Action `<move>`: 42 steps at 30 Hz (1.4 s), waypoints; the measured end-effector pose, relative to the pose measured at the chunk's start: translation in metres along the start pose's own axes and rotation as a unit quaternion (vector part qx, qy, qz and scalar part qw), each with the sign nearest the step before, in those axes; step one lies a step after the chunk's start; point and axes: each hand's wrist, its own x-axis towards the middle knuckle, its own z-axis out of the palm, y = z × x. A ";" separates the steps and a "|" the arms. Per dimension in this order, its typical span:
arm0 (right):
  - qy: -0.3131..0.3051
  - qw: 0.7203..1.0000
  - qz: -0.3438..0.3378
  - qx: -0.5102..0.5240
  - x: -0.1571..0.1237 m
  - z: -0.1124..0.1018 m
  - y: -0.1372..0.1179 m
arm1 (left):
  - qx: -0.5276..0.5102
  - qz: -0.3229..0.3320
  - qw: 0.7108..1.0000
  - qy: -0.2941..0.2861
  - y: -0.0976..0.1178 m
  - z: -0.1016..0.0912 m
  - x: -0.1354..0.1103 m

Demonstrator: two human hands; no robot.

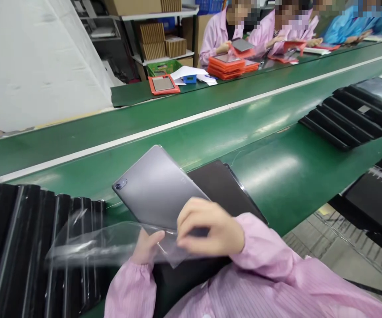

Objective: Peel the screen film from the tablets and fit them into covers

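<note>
while the left hand (pixel 146 247) grips the lower edge of a grey tablet (pixel 154 185), held over the green conveyor belt (pixel 277 176), the right hand (pixel 207 227) pinches together on a clear plastic sleeve (pixel 111 243) lying across the tablet's lower end.

Beyond the green conveyor belt (pixel 277 172), co-workers in pink and blue smocks (pixel 277 26) sit at a green worktop (pixel 128 95) with a stack of orange tablet cases (pixel 226 67). Cardboard cartons (pixel 151 42) fill a shelf (pixel 158 58) past its far left end. Black ribbed racks (pixel 353 115) lie along the belt's near edge.
</note>
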 end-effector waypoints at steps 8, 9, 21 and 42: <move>0.258 0.932 0.207 -0.152 -0.011 -0.058 0.029 | -0.069 -0.015 0.997 -0.007 0.002 0.001 0.008; 0.249 0.928 0.226 -0.159 -0.016 -0.057 0.033 | -0.071 -0.015 0.997 -0.012 0.003 0.002 0.008; 0.149 0.900 0.373 -0.173 -0.077 -0.010 0.042 | -0.048 0.018 0.999 0.009 0.010 0.017 0.011; 0.232 0.857 0.359 0.287 -0.006 -0.015 0.018 | 0.019 0.041 0.998 -0.049 0.003 0.011 0.013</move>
